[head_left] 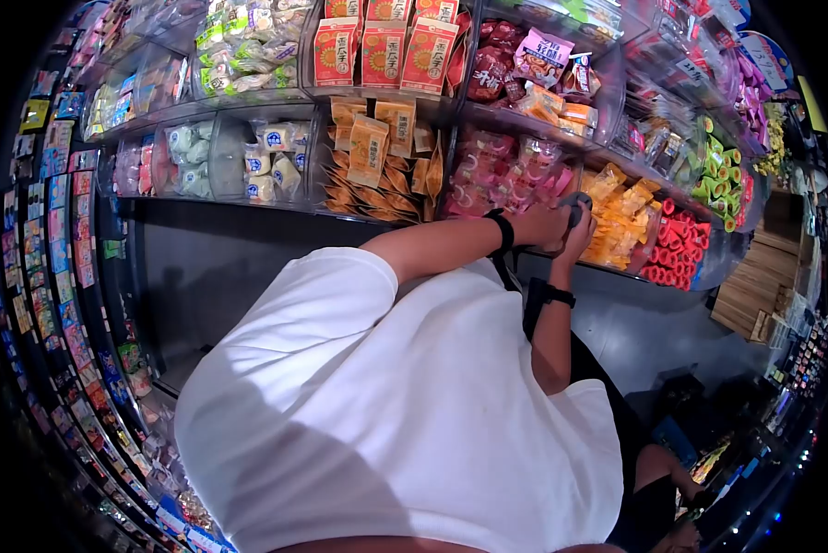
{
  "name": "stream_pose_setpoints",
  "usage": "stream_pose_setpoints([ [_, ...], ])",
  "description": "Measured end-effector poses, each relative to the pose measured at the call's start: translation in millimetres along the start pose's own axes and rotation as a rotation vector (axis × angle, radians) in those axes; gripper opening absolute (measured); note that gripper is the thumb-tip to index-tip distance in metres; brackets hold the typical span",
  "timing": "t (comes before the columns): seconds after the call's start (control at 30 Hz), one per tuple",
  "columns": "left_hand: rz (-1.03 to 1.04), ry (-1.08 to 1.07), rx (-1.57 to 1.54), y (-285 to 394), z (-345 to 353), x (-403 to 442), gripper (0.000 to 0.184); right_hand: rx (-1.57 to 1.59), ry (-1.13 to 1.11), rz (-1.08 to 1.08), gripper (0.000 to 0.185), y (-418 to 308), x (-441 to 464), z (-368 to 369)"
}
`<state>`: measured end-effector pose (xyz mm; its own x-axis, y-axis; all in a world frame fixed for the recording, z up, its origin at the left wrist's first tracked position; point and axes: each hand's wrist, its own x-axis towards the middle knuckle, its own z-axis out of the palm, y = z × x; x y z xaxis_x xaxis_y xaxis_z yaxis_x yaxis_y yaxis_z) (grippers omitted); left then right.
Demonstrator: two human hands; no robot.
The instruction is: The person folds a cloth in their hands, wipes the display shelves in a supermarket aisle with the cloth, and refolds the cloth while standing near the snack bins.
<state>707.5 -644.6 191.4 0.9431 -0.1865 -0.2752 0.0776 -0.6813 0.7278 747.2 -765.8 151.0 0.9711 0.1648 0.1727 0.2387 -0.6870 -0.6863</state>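
Note:
My left hand (545, 227) reaches across from the left with its fingers curled, a black band on the wrist. It meets my right hand (577, 239), which comes up from below with a dark wristband. Between them is a small dark grey rounded object (575, 208), mostly covered by the fingers, so its kind cannot be made out. Both hands look closed around it. They are held in front of the bin edge, near pink wrapped packets (506, 170) and orange-yellow packets (617, 217).
Clear-walled bins hold red sunflower-print packets (383, 53), brown snack packets (368, 152), white wrapped sweets (276, 157) and red-wrapped items (677, 244). Packed shelves (59, 267) line the left. Wooden slatted boxes (755, 281) stand right. A person's bare limb (663, 468) shows lower right.

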Motion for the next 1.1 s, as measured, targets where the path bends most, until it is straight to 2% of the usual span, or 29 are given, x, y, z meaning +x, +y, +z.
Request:
stream_pose_setpoints([
  [0.07, 0.007, 0.033, 0.036, -0.8, -9.5, 5.4, 0.054, 0.004, -0.010, -0.086, 0.036, 2.8, 20.5, 6.6],
  [0.13, -0.102, 0.058, -0.099, -4.0, -21.6, 15.2, 0.056, 0.007, -0.023, -0.182, 0.035, 8.1, 52.1, 15.9],
  [0.27, -0.148, 0.230, -0.117, -30.7, -23.9, 50.6, 0.057, -0.240, -0.171, -0.292, 0.036, 3.8, 100.5, 35.3],
  [0.37, -0.082, 0.194, -0.092, -22.0, -39.3, 44.4, 0.051, -0.276, -0.262, -0.304, 0.035, -1.3, 106.5, 23.1],
  [0.4, -0.123, 0.161, -0.046, -16.3, -36.8, 45.7, 0.045, -0.252, -0.283, -0.265, 0.034, -7.8, 100.1, 13.6],
  [0.43, -0.025, 0.115, -0.021, -13.8, -35.7, 41.2, 0.047, -0.131, -0.276, -0.275, 0.035, 6.1, 93.8, 11.8],
  [0.5, 0.074, -0.001, 0.032, -7.1, -32.1, 34.0, 0.047, -0.106, -0.254, -0.237, 0.036, 29.8, 79.5, 11.6],
  [0.6, 0.159, -0.171, 0.295, 3.6, -21.2, 17.4, 0.054, -0.215, -0.318, -0.193, 0.037, 8.6, 48.8, -15.3],
  [0.63, 0.157, -0.171, 0.291, 6.1, -16.1, 11.9, 0.054, -0.191, -0.297, -0.248, 0.037, 10.6, 43.7, -17.2],
  [0.7, 0.252, -0.088, 0.375, 7.5, -6.1, 4.5, 0.059, -0.198, -0.303, -0.199, 0.037, 11.0, 33.5, -21.5],
  [0.77, 0.253, -0.097, 0.382, 5.8, -0.4, 6.2, 0.062, -0.174, -0.280, -0.198, 0.037, 6.3, 29.8, -23.2],
  [0.83, 0.209, -0.022, 0.299, 11.9, -17.1, -9.3, 0.045, -0.169, -0.287, -0.218, 0.037, 3.3, 37.1, -21.0],
  [0.87, 0.180, 0.021, 0.404, 5.8, -9.6, -1.7, 0.062, -0.153, -0.264, -0.228, 0.036, 0.2, 43.0, -15.8],
  [0.9, 0.091, 0.026, 0.366, 2.3, -7.9, 7.5, 0.075, -0.137, -0.238, -0.235, 0.036, -3.1, 50.5, -8.8],
  [0.97, 0.080, 0.122, 0.452, -6.6, -9.8, 15.0, 0.085, -0.086, -0.203, -0.235, 0.034, -9.8, 66.2, 7.7],
  [1.03, 0.050, 0.182, 0.526, -11.3, -20.1, 16.7, 0.092, -0.278, -0.206, -0.314, 0.035, -8.6, 82.3, 21.4],
  [1.07, 0.038, 0.182, 0.423, -11.6, -28.4, 12.0, 0.086, -0.306, -0.230, -0.278, 0.037, -10.2, 86.1, 23.9],
  [1.1, 0.059, 0.231, 0.446, -14.3, -30.5, 9.0, 0.086, -0.325, -0.253, -0.262, 0.037, -14.2, 87.7, 22.7],
])
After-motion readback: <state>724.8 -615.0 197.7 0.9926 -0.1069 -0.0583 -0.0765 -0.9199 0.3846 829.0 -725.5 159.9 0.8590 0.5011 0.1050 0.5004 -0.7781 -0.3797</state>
